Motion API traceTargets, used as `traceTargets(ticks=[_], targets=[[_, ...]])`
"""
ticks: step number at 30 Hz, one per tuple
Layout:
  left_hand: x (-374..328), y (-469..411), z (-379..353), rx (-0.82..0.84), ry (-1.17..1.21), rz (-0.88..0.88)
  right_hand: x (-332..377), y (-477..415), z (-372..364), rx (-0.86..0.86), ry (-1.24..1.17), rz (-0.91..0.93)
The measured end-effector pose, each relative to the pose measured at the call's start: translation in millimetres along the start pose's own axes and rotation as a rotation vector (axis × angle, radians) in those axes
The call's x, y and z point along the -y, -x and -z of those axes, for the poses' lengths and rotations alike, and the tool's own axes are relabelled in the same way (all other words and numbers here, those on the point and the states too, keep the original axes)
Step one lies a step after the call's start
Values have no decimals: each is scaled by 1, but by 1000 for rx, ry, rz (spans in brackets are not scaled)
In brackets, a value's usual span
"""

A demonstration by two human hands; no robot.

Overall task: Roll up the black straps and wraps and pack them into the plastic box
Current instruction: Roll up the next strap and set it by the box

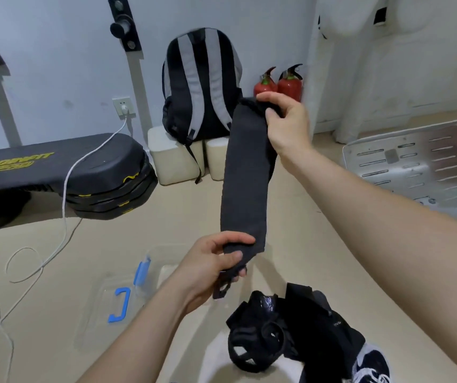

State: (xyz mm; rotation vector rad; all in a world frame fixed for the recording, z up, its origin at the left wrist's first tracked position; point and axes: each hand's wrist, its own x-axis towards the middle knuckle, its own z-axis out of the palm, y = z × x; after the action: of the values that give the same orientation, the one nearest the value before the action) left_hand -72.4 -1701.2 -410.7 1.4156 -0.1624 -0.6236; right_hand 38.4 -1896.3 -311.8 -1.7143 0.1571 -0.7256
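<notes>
A long black wrap point(245, 178) is stretched upright in the air between my hands. My right hand point(285, 120) pinches its top end, and my left hand point(213, 264) grips its bottom end, where a small buckle hangs below the fingers. Under my left arm on the floor lies the clear plastic box point(163, 261) with a blue latch. Its clear lid point(102, 308) with a blue handle lies to the left of it. A heap of black straps and wraps point(282, 327) sits on the floor at the lower right.
A black and grey backpack point(202, 84) leans on white blocks by the wall, with two red fire extinguishers point(279, 84) beside it. Stacked black pads point(91, 175) lie at left, a white cable point(64, 194) trails over the floor, and a perforated metal panel point(412, 164) lies at right.
</notes>
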Motion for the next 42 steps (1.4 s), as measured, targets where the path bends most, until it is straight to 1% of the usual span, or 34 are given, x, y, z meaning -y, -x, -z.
traceTargets(ticks=[2,3,5,8,10,12,14,16,17,20,23,27,29,32,34,36,38,39,42], targets=[[15,-16,15,-18,27,32,-17,-5,-14,13,-6,52],[26,-23,22,-24,23,58,-33,-3,-20,20,-9,44],[55,-34,37,-15,-25,134,-79,11,-32,27,-27,-31],[114,-40,55,70,-179,302,-170,54,-45,69,4,-278],[158,-41,64,113,-271,433,-240,95,-51,119,92,-508],[199,-38,69,148,-304,558,-303,142,-51,120,181,-755],[233,-33,75,197,-290,667,-345,183,-46,106,245,-953],[258,-24,78,263,-252,736,-367,212,-38,113,296,-1070],[267,-20,79,281,-219,757,-374,221,-35,118,307,-1098],[276,-12,80,275,-118,811,-378,229,-28,186,324,-1090],[269,-10,74,269,-58,815,-358,228,-18,291,303,-1038],[243,-13,59,206,-111,766,-308,244,5,266,354,-978],[228,-13,50,123,-147,723,-276,261,16,338,326,-1046],[208,-6,35,-46,-125,630,-226,288,32,499,194,-1219],[197,6,24,-123,-149,571,-200,305,39,564,105,-1257],[191,22,15,-165,-133,555,-185,318,44,511,8,-1228],[192,37,9,-192,-94,564,-177,328,49,436,-41,-1168],[192,44,6,-207,-62,564,-175,332,53,434,-50,-1137],[192,56,0,-231,25,588,-174,340,64,500,-26,-1017]])
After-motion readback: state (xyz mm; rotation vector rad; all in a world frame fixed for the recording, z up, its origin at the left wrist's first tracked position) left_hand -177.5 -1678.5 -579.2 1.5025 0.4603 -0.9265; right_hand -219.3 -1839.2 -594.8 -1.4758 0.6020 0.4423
